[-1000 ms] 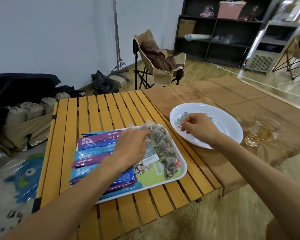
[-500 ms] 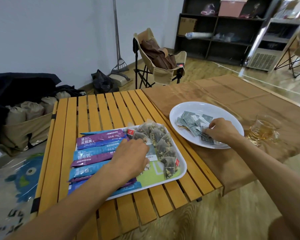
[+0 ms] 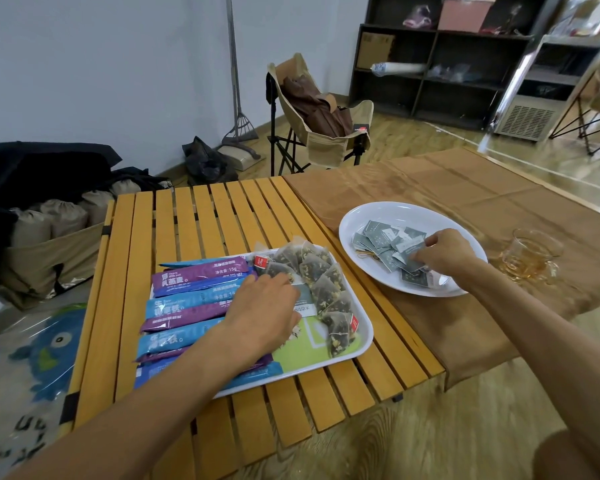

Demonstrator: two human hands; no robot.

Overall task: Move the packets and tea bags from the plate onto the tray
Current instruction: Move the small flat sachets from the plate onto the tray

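Pinching grey packets point(image 3: 388, 242) on the plate point(image 3: 360, 271) between right hand point(image 3: 442, 252) fingertips, lifting best as one gathered stack toward the tray point(image 3: 360, 344), left hand point(image 3: 263, 306) resting flat-fingered there on stick packs point(image 3: 194, 277).

On the slatted table point(image 3: 201, 216), a white tray point(image 3: 362, 344) with purple and blue packets point(image 3: 194, 277) in rows and pyramid tea bags point(image 3: 321, 271) along its right. Left hand point(image 3: 263, 306) resting palm-down over them, perhaps holding something. Right hand point(image 3: 444, 252) pinching grey sachets point(image 3: 381, 237) on the plate point(image 3: 395, 211). Glass cup point(image 3: 530, 254) just beside.
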